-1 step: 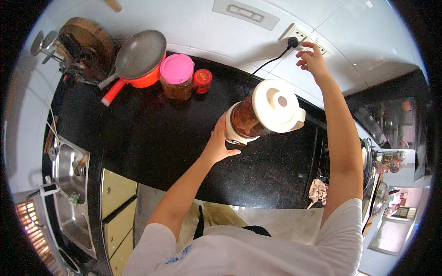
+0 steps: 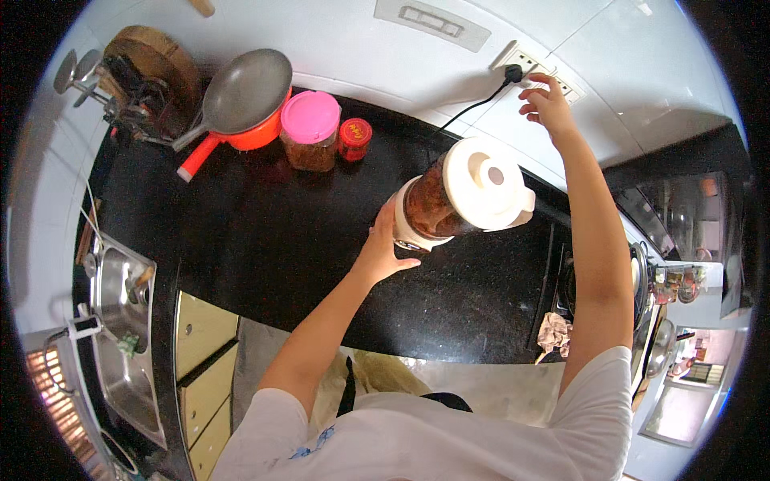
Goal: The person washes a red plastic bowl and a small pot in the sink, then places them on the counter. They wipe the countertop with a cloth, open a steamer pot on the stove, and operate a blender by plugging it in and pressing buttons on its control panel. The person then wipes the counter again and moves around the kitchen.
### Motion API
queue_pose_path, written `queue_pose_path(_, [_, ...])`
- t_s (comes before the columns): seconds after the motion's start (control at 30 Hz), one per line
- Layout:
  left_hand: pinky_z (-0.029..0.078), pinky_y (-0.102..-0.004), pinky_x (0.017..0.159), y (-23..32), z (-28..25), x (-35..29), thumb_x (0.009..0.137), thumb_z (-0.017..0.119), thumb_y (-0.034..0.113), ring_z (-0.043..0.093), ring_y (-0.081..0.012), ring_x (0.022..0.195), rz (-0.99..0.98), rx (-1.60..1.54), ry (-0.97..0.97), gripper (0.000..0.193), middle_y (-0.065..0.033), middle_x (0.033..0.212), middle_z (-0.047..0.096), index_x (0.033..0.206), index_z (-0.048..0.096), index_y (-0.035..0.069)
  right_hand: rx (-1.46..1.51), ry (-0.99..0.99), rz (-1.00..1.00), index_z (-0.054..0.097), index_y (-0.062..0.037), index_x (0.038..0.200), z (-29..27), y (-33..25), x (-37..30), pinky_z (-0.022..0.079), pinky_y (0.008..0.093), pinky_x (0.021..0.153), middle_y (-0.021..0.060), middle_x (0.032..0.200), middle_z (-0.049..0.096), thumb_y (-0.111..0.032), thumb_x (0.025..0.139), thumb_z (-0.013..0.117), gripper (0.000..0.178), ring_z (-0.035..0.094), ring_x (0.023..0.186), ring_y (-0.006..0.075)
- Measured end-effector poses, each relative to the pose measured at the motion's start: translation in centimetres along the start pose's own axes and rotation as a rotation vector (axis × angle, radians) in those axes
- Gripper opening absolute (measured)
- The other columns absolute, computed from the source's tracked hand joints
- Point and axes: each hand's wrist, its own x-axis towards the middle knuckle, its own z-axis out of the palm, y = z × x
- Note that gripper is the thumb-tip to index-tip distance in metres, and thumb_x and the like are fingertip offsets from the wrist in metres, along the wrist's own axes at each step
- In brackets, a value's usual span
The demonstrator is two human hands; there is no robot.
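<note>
A blender (image 2: 433,210) with a cream base, a clear jug of reddish-brown contents and a cream lid (image 2: 486,183) stands on the black counter. My left hand (image 2: 380,250) is wrapped round the near left side of its base, thumb spread along the front. Up at the tiled wall, my right hand (image 2: 549,106) is raised beside the wall socket (image 2: 523,59), fingers apart and loosely bent, holding nothing. Whether a fingertip touches the socket panel, I cannot tell. Just left of those fingers a black plug (image 2: 512,73) sits in the socket, its cord running down behind the blender.
Along the back stand a grey frying pan (image 2: 247,90) on a red pan (image 2: 254,139), a pink-lidded jar (image 2: 310,118) and a small red-lidded jar (image 2: 354,138). A steel sink (image 2: 122,280) lies left. A crumpled cloth (image 2: 553,335) and a stove (image 2: 565,276) are right.
</note>
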Motion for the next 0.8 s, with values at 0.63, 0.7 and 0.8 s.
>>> queue_pose_path(0.63, [0.026, -0.0426, 0.118, -1.8, 1.1, -0.7, 0.06, 0.091, 0.023, 0.024, -0.0366, 0.142, -0.048, 0.144, 0.031, 0.125, -0.0206, 0.154, 0.019, 0.151, 0.006, 0.007, 0.065, 0.045, 0.085, 0.047, -0.0051, 0.13, 0.2, -1.8, 0.2, 0.053, 0.0323, 0.079, 0.0151, 0.107, 0.063, -0.01, 0.089, 0.059, 0.043, 0.063, 0.089, 0.0226])
queue_pose_path(0.7, [0.027, -0.0426, 0.117, -1.7, 1.1, -0.7, 0.062, 0.09, 0.023, 0.025, -0.0357, 0.142, -0.068, 0.161, 0.011, 0.124, -0.0195, 0.155, 0.019, 0.151, 0.005, 0.008, 0.141, 0.01, 0.051, 0.046, -0.0045, 0.132, -1.0, -0.7, -0.1, 0.052, 0.032, 0.081, 0.0145, 0.107, 0.063, -0.012, 0.091, 0.058, 0.044, 0.063, 0.092, 0.0228])
queue_pose_path(0.8, [0.03, -0.0427, 0.116, -1.5, 0.8, -0.8, 0.064, 0.089, 0.024, 0.028, -0.0343, 0.141, -0.115, 0.174, -0.025, 0.123, -0.0174, 0.156, 0.019, 0.152, 0.004, 0.008, 0.202, 0.03, -0.02, 0.052, -0.0022, 0.128, -1.0, 0.6, -3.0, 0.051, 0.0335, 0.086, 0.013, 0.109, 0.063, -0.018, 0.095, 0.054, 0.037, 0.063, 0.098, 0.0225])
